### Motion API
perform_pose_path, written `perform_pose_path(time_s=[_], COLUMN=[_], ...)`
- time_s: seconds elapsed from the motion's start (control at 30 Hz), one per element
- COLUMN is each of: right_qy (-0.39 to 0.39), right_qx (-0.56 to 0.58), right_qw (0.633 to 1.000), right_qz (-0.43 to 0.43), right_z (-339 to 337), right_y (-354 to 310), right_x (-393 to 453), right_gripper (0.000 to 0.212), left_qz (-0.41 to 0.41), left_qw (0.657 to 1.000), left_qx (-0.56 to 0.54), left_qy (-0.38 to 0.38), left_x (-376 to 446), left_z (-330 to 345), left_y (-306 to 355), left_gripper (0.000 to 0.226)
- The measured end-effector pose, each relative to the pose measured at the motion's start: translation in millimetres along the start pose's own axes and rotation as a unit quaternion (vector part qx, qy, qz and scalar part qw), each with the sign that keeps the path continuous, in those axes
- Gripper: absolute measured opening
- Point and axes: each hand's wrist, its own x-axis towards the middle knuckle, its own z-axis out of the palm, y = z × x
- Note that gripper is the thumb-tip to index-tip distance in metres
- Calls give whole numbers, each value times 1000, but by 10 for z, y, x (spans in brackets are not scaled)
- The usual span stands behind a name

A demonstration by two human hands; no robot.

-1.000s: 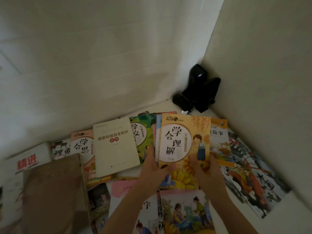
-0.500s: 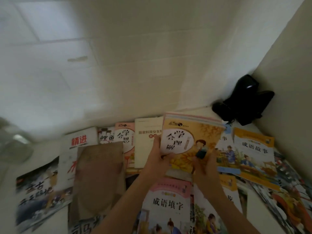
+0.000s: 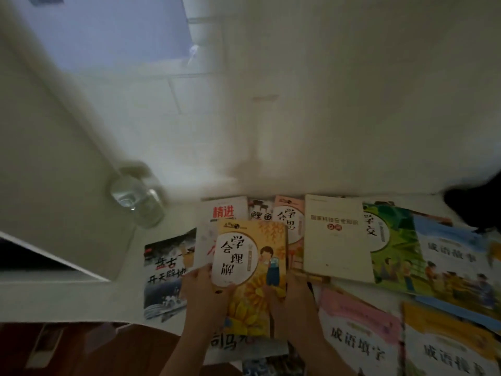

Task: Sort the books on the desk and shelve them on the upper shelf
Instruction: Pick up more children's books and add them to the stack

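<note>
Both hands, left hand [image 3: 202, 290] and right hand [image 3: 291, 297], grip the orange-yellow paperback book [image 3: 250, 270] at lower centre, above the white worktop [image 3: 379, 291]; best squared against its stack before shelving.

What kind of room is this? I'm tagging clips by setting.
Probably a home study corner: children's books spread over a white desk against a tiled wall, with a glass jar beside them.

Position: head-worn, above the desk [image 3: 127, 302].
Facing: forward and down, toward the wall [image 3: 325, 104].
Nearness: close over the books [image 3: 336, 237].
</note>
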Motion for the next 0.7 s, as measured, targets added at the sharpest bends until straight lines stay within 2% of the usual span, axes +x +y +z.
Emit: perform_pose_path(time_s=[0.07, 0.1, 0.2, 0.3, 0.43, 0.6, 0.67, 0.7], right_qy=[82, 96, 25, -36, -71, -74, -78, -77], right_qx=[-32, -11, 93, 133, 179, 164, 161, 151], right_qw=[996, 995, 995, 989, 979, 983, 979, 979], right_qz=[-31, -38, 29, 45, 65, -31, -93, -117], right_z=[4, -15, -93, -148, -212, -332, -374, -384], right_y=[-17, -7, 35, 32, -35, -159, -251, -254], right_x=[-55, -63, 13, 106, 175, 92, 39, 38], right_gripper=[81, 87, 103, 98, 96, 97, 93, 97], left_qz=[13, 16, -16, -60, -51, -82, -64, -46], left_qw=[998, 994, 982, 965, 968, 948, 945, 946], left_qx=[-62, -102, -170, -225, -202, -241, -274, -288], left_qy=[-26, -43, -75, -118, -143, -191, -168, -144], left_x=[31, 52, 118, 210, 299, 234, 78, 1], left_z=[53, 69, -3, -94, -97, -205, -216, -206], left_y=[-12, -13, -52, -108, -47, -136, -193, -217], left_gripper=[64, 68, 74, 66, 65, 56, 51, 52])
